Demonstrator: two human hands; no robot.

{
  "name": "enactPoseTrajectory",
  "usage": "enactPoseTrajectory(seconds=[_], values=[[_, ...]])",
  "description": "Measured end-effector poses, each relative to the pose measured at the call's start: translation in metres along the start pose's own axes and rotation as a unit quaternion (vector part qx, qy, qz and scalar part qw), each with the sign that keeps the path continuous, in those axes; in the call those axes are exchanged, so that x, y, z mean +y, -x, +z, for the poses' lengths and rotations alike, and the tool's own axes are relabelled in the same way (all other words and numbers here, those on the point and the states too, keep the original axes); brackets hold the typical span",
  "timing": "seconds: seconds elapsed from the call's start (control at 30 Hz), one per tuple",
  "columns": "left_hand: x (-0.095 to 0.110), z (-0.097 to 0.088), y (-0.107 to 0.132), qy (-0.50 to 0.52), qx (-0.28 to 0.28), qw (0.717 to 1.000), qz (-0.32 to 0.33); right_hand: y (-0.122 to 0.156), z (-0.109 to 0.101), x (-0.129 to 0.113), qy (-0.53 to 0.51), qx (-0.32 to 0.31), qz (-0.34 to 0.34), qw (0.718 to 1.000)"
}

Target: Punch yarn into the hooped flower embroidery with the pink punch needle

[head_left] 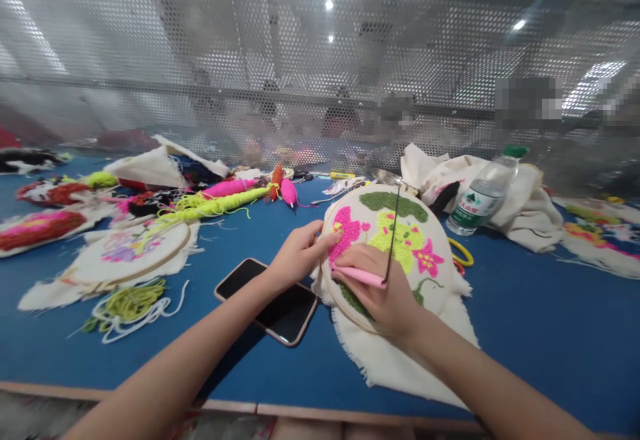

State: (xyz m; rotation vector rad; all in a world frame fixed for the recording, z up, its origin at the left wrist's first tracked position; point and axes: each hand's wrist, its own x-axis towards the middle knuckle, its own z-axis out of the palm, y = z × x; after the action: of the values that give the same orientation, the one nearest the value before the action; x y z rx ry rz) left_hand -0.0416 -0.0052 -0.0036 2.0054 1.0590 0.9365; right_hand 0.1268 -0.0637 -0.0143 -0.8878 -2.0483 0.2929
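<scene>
A round embroidery hoop [327, 293] holds cream cloth [395, 370] stretched tight, with frayed edges hanging over the table. Fluffy loops on it form a green patch [393, 205], a yellow figure [400, 237] and pink flowers [427, 258]. My left hand [299, 253] grips the hoop's left rim, thumb lying over the pink flower there. In my right hand [387, 293] is a pink punch needle [360, 275], held low over the left part of the cloth. A dark strand of yarn [393, 233] runs up from its rear end. The needle's tip is hidden.
A black-screened phone [270, 301] lies left of the hoop. Farther left are another hoop [165, 253], loose yarn [133, 303] and bright yellow skeins [215, 205]. A water bottle [480, 193] stands behind right, by crumpled cloth [530, 210]. A perforated metal screen [210, 60] rises behind.
</scene>
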Motion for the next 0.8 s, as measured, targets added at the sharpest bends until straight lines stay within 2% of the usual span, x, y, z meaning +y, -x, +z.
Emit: enactPoseTrajectory(seconds=[0.2, 0.3, 0.6, 0.7, 0.8], values=[[0.0, -0.002, -0.001, -0.028, -0.003, 0.999, -0.016, 0.003, 0.0, -0.001, -0.025, 0.084, 0.066, 0.994], [0.0, -0.002, -0.001, -0.029, -0.005, 0.999, -0.018, 0.006, 0.0, 0.001, -0.048, 0.106, 0.088, 0.989], [0.0, -0.002, -0.001, -0.015, -0.009, 1.0, -0.019, 0.006, 0.0, 0.002, -0.085, 0.112, 0.106, 0.984], [0.0, -0.001, 0.0, -0.012, 0.0, 1.0, -0.016, 0.001, -0.001, 0.0, -0.067, 0.093, 0.095, 0.989], [0.002, 0.0, 0.001, -0.013, 0.014, 1.0, -0.009, -0.003, -0.001, -0.001, -0.048, 0.096, 0.056, 0.993]])
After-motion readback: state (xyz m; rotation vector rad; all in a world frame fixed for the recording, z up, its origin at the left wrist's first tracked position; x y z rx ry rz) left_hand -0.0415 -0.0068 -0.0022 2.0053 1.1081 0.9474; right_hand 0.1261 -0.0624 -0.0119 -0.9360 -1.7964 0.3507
